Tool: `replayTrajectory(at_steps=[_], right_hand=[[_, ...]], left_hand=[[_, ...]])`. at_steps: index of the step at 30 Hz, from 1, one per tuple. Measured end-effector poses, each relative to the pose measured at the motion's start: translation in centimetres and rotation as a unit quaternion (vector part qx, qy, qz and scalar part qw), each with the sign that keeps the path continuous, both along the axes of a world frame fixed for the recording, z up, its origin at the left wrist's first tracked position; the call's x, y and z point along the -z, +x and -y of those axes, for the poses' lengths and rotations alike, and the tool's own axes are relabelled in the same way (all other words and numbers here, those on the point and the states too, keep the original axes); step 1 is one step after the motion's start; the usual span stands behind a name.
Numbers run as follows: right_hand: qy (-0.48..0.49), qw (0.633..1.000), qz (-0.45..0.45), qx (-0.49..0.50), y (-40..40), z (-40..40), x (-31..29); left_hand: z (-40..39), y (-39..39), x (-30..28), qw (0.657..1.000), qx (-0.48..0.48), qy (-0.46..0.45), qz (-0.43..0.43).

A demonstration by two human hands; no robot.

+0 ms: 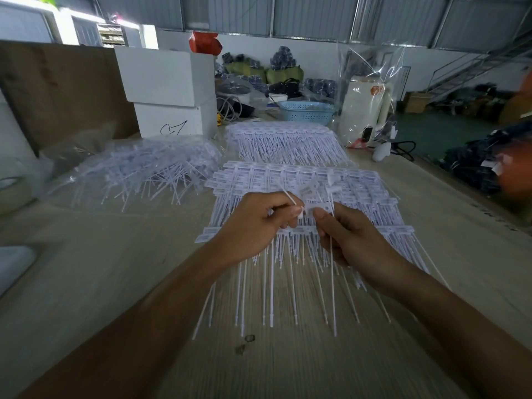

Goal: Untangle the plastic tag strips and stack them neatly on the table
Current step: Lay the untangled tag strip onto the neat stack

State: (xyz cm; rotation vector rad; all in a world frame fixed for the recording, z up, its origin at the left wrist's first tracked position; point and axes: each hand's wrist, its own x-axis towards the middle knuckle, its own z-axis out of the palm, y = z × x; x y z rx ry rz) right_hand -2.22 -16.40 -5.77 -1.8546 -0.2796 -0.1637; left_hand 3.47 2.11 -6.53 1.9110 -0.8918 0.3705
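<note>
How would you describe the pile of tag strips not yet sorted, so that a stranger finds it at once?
Start at the two stacked white boxes at the far left of the wooden table. Just in front of them lies the loose heap of tag strips. Unlike the flat, aligned stacks to its right, its strips cross in all directions.

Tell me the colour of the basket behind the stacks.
Light blue basket, seen in the head view.
</note>
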Motion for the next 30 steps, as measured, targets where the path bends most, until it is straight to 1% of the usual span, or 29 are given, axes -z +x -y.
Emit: replayTrajectory(at_steps=[6,10,13,20,23,26,30], right_hand=[[0.08,0.993,-0.084,0.001,0.01,0.26,0.03],[0.12,0.984,-0.122,-0.046,0.06,0.48,0.05],[0.126,0.98,-0.133,-0.072,0.07,0.54,0.13],[0.16,0.971,-0.146,-0.097,0.14,0.6,0.28],[0.164,0.971,-0.146,-0.097,0.27,0.6,0.3],[0.19,0.967,-0.144,-0.095,0.31,0.4,0.32],[0.2,0.962,-0.166,-0.079,0.36,0.69,0.33]], left_hand=[[0.23,-0.11,-0.1,1.0,-0.003,0.013,0.017],[0.09,0.07,-0.19,0.999,-0.021,-0.034,0.012],[0.02,0.16,-0.16,0.998,-0.04,-0.04,0.028],[-0.21,0.44,-0.25,0.996,-0.05,0.005,0.07],[-0.36,0.27,-0.35,0.996,-0.052,0.013,0.071],[-0.34,-0.05,-0.57,0.995,-0.06,0.016,0.076],[0.05,-0.51,-0.58,0.996,-0.037,0.03,0.081]])
